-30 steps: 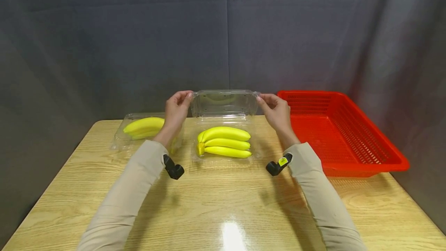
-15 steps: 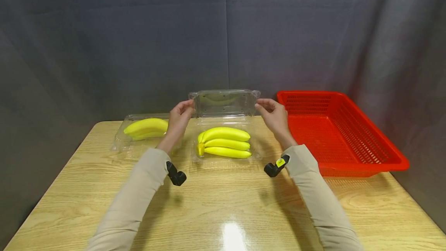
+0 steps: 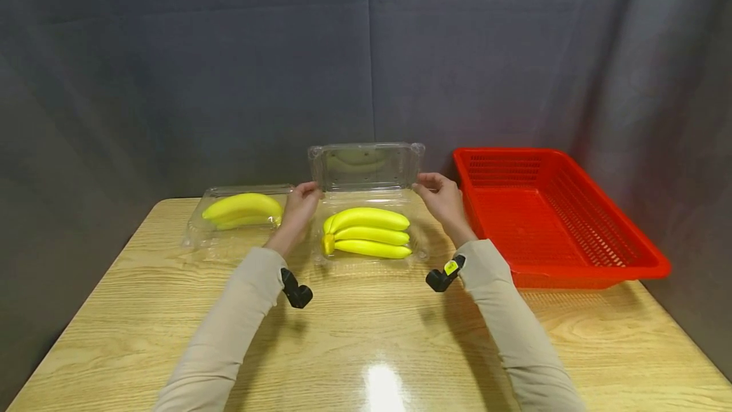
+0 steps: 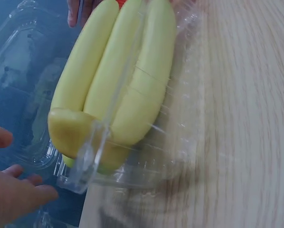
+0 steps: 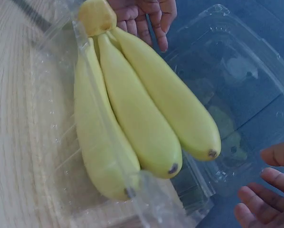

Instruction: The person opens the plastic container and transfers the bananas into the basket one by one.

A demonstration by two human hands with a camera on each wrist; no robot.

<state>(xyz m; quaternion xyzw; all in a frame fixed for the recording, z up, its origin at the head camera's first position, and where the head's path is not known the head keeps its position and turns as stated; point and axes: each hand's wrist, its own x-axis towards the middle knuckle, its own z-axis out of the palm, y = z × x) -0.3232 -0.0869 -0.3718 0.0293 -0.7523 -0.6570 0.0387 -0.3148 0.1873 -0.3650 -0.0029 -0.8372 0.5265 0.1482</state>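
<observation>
A bunch of yellow bananas (image 3: 366, 234) lies in the base of a clear plastic clamshell box at the middle of the table. Its transparent lid (image 3: 366, 167) stands raised at the back, hinged along the far side. My left hand (image 3: 300, 207) is at the lid's lower left corner; the left wrist view shows its thumb and fingers (image 4: 37, 194) spread apart with nothing between them. At the lower right corner is my right hand (image 3: 443, 199). Its relaxed fingers (image 5: 258, 204) hold nothing in the right wrist view.
A second clear box (image 3: 197, 231) with bananas (image 3: 243, 208) inside sits on the left, close beside my left forearm. On the right stands a red plastic basket (image 3: 577, 272) with slotted walls. A dark grey curtain (image 3: 366, 49) hangs behind the wooden table (image 3: 354, 348).
Both hands were pinching the lid's upper corners; they have let go and come down along its sides, slightly inward. The lid stays raised, and the bananas lie as before.
</observation>
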